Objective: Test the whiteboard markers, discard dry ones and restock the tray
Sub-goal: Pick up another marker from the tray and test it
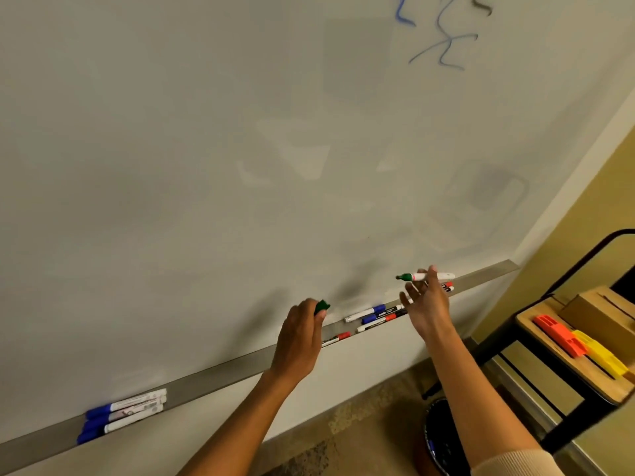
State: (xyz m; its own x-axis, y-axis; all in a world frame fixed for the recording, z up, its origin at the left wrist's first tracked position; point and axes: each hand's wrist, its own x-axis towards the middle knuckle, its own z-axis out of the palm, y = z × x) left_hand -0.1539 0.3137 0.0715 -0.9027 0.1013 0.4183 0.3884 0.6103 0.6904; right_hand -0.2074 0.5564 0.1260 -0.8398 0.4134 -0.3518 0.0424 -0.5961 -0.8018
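Scribbled whiteboard (pixel 240 149) above marker tray (pixel 223 372); left hand (pixel 299 341) pinching green cap (pixel 322 306), right hand (pixel 426 304) gripping uncapped marker (pixel 417 276).

1. Green marker (pixel 426 276): uncapped, white barrel, green nib end pointing left, held roughly level just above the tray.
2. Green cap (pixel 322 306): off the marker, well left of it.
3. Tray (pixel 223 374): long grey metal ledge along the whiteboard's lower edge.
4. Mixed markers (pixel 376 315): blue-, red- and black-capped, lying lengthwise in the tray's middle-right stretch.
5. Blue markers (pixel 123 415): three, capped, side by side at the tray's left end.
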